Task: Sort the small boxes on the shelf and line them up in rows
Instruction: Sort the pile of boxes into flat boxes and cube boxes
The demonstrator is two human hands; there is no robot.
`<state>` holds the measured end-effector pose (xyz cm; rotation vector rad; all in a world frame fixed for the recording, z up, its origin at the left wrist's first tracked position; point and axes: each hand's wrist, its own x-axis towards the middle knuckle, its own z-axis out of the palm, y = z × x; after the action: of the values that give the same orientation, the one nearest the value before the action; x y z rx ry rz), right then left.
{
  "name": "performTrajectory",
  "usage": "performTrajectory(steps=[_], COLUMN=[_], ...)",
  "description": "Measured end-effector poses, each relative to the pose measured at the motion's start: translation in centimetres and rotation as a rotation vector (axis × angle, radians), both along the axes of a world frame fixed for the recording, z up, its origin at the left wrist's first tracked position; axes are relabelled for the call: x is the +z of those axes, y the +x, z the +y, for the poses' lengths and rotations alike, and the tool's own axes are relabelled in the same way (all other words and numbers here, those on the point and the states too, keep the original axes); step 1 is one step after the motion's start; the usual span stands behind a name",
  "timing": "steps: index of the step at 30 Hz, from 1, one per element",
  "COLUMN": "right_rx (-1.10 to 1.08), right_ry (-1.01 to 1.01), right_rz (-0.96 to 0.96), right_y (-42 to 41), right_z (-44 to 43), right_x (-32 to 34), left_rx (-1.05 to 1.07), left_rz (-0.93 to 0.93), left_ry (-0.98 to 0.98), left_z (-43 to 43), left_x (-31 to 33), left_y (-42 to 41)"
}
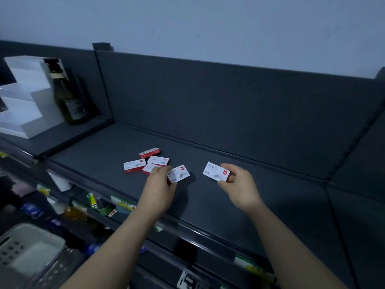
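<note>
Upper left, neighbouring bay: white stepped plastic display riser (25, 97), with a dark green glass bottle with a paper label (67, 99) upright just right of it; contact unclear. Lower left corner: pale grey perforated plastic basket (12, 250). Tiers below: white round tub (61, 181), green-and-white carton (91, 200), other packs too blurred to identify. Plain pale wall (208, 28) behind.

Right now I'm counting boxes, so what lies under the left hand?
The left hand grips a white box and covers the near corner of a second box, which lies flat. Anything beneath the palm is hidden.
</note>
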<state>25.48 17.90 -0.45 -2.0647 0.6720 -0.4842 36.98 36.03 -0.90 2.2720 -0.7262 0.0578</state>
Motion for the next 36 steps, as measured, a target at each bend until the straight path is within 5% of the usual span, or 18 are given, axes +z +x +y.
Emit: performTrajectory(steps=[25, 31, 36], right_rx=[0.084, 0.368, 0.319], right_ry=[-0.103, -0.049, -0.066], right_rz=[0.154, 0.205, 0.233], right_y=[19.2, 18.4, 18.1], right_z=[5.8, 6.0, 7.1], right_x=[-3.7, -3.7, -2.7], left_rx=[0.216, -0.027, -0.160], left_rz=[0.082, 0.072, 0.010], left_ry=[0.175, 0.183, 0.220], left_z=[2.8, 4.4, 5.9], left_x=[-3.5, -4.6, -5.8], left_y=[16.2, 18.3, 19.4])
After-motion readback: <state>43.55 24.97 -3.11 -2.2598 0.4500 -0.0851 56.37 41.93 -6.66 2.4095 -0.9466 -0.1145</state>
